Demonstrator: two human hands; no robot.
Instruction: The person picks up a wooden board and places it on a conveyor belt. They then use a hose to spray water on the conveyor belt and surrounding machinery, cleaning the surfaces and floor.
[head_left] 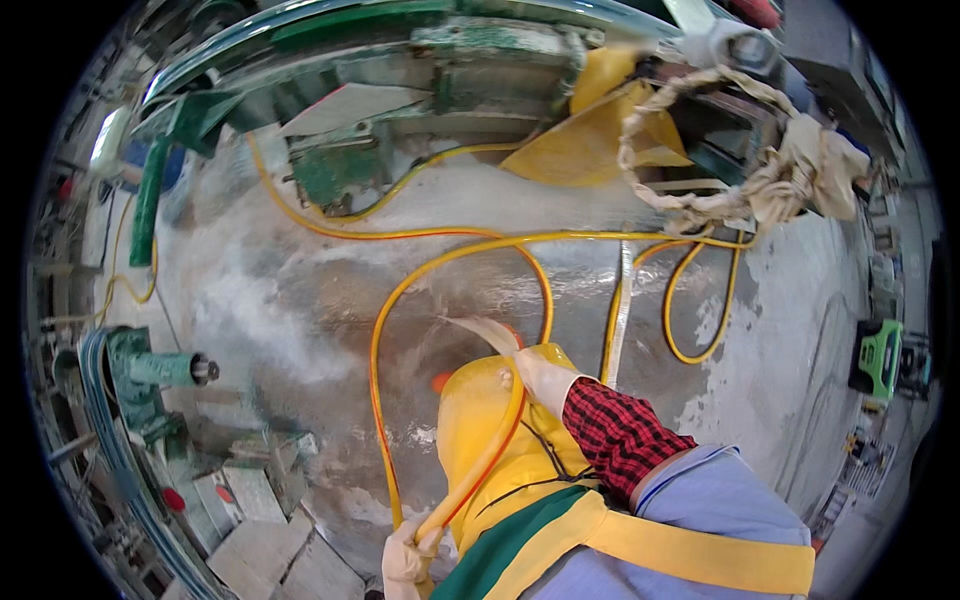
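Observation:
Both my hands wear pale gloves. At the lower edge, my left hand (405,562) is closed around a yellow hose (470,485) with a red stripe. From there the hose runs up over my yellow apron (480,410) to my right hand (548,380), whose fingers close on it near the apron's far edge; some fingers are hidden. A pale, blurred streak (480,328) sticks out left beyond the right hand; I cannot tell whether it is water or a finger. A red checked sleeve (625,435) covers my right forearm. More yellow hose (372,340) loops over the wet floor (320,400).
Green machinery (350,180) and a yellow sheet (610,135) stand at the far side. A twisted cloth ring (640,130) hangs far right. Green fittings (160,370) and stone slabs (260,550) lie left. A green-fronted machine (878,360) is at right. Whitish mist (270,320) or foam spreads over the floor.

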